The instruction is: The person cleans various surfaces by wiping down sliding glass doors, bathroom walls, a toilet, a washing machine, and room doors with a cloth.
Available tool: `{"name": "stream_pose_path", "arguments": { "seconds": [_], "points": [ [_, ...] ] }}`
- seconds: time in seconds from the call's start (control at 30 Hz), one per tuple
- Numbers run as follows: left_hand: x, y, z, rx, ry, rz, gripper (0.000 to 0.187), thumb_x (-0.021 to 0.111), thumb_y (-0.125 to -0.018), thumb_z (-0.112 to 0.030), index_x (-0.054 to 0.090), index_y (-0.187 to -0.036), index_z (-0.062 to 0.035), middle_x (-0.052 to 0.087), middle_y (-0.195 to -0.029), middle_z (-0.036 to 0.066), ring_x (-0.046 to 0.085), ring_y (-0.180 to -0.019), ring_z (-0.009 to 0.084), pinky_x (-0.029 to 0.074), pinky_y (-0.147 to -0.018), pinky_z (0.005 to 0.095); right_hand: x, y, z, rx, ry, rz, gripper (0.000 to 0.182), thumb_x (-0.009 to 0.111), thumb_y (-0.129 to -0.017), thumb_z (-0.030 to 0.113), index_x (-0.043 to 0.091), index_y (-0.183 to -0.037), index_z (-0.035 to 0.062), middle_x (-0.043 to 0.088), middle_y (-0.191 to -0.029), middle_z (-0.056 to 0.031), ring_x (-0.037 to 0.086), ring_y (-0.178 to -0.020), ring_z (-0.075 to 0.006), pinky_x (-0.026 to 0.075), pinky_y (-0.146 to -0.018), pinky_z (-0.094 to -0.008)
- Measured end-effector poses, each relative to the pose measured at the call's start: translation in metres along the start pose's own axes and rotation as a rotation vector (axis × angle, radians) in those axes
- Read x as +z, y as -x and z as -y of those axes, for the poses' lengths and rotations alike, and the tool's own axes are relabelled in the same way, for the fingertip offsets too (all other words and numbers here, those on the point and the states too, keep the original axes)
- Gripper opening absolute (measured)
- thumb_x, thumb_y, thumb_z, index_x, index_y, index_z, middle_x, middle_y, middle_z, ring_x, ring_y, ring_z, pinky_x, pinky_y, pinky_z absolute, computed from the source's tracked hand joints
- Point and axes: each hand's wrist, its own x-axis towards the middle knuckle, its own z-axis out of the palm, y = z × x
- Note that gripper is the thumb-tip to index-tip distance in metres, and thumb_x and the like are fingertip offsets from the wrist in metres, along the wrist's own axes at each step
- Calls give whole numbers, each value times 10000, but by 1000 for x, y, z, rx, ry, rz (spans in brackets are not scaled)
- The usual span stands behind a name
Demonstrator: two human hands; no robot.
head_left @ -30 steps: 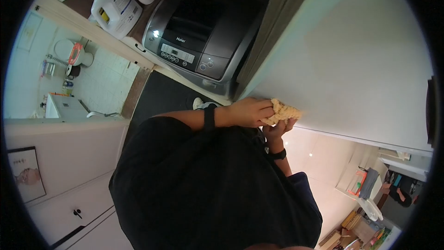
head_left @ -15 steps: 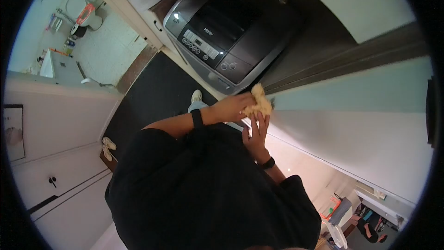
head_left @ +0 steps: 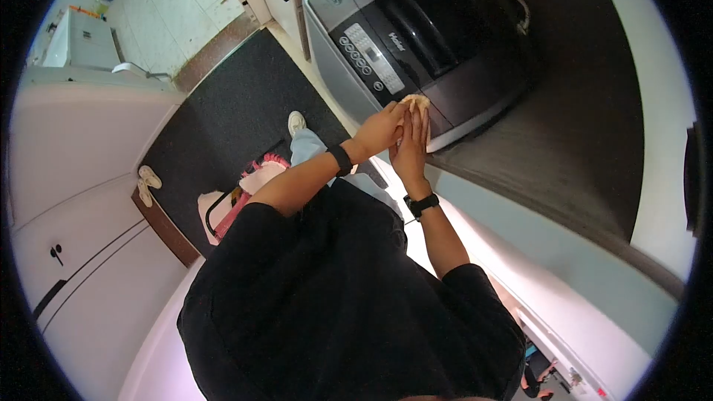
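A pale yellow cloth [head_left: 420,99], bunched up, is between my two hands at the front right corner of the grey and black washing machine [head_left: 445,111]. My left hand [head_left: 379,132] has its fingers curled on the cloth's near left side. From below, my right hand [head_left: 410,154] presses against it with fairly straight fingers, the cloth caught between them and my left hand. Much of the cloth is covered by my fingers. The machine's control panel [head_left: 373,58] with its buttons lies just beyond my hands, and its dark lid [head_left: 431,26] is down.
Right of the washer runs a dark brown surface [head_left: 564,134] bordered by a pale wall edge [head_left: 512,215]. A black mat [head_left: 223,111] covers the floor at left, with a pink and white bag [head_left: 230,208] beside my leg. Light shoes [head_left: 148,178] stand by the door.
My view has turned and come nearer the washer. Both hands, with the cloth, have moved from beside the wall edge up to the machine's front corner. The cloth is now more bunched.
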Motion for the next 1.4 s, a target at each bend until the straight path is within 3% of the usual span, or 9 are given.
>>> {"name": "stream_pose_path", "arguments": {
  "seconds": [0.17,0.3,0.53,0.73,0.9,1.1,1.2,1.33,1.4],
  "points": [
    [-65,-16,35,4,13,-210,488,584,-879,-110,419,-1328,-16,518,-1224,249,505,-1125,452,443,-945,466,31,-83,29,-117,-8,16,746,611,-817,27,280,-1485,10,248,-1554,-137,169,-1449,-380,168,-1178,-498],
    [-112,-49,59,-6,-61,-484,502,544,-853,-57,423,-1339,-30,553,-1127,237,576,-944,468,482,-801,503,49,-160,52,-234,-3,24,746,655,-780,63,337,-1452,2,312,-1523,-146,203,-1442,-363,179,-1172,-498],
    [-125,-56,49,-118,15,-191,385,575,-873,-150,471,-1221,-21,575,-1136,236,571,-1032,438,493,-861,473,46,-150,55,-91,-12,14,701,638,-818,150,354,-1444,10,317,-1515,-169,217,-1427,-399,172,-1158,-532],
    [-69,-58,31,68,-38,134,432,567,-856,-171,472,-1259,-45,576,-1099,200,625,-902,409,527,-760,478,42,-63,20,155,64,-47,860,683,-720,54,260,-1465,-26,223,-1517,-248,147,-1434,-452,144,-1165,-552],
    [-72,-74,31,84,13,125,477,569,-865,-187,450,-1309,-62,570,-1100,190,628,-878,405,532,-738,474,46,-75,9,153,37,-143,815,667,-739,96,281,-1444,-39,237,-1508,-251,158,-1424,-466,145,-1161,-549],
    [-129,-67,51,34,-150,148,490,523,-904,-176,392,-1368,-85,556,-1159,181,630,-921,404,539,-725,475,75,-119,61,98,90,-186,788,632,-805,178,264,-1476,-6,244,-1525,-220,171,-1432,-427,125,-1163,-556],
    [-155,-70,65,72,-228,-23,521,560,-866,-140,411,-1359,-65,584,-1092,160,647,-890,371,552,-699,438,68,-156,85,42,48,-123,775,624,-817,200,276,-1472,-24,253,-1530,-196,178,-1426,-432,132,-1161,-554],
    [-194,-108,67,-78,-299,-126,495,552,-880,-137,425,-1356,-91,599,-1066,168,652,-874,378,550,-699,453,83,-219,80,-31,129,-110,784,623,-814,264,296,-1469,-17,279,-1529,-166,211,-1427,-392,169,-1149,-539],
    [-215,-142,66,-17,-337,-232,472,541,-890,-134,432,-1347,-94,602,-1053,173,647,-882,383,545,-708,459,82,-273,80,-67,169,-246,799,629,-808,276,290,-1475,-4,285,-1526,-160,220,-1422,-392,175,-1149,-533]
  ]
}}
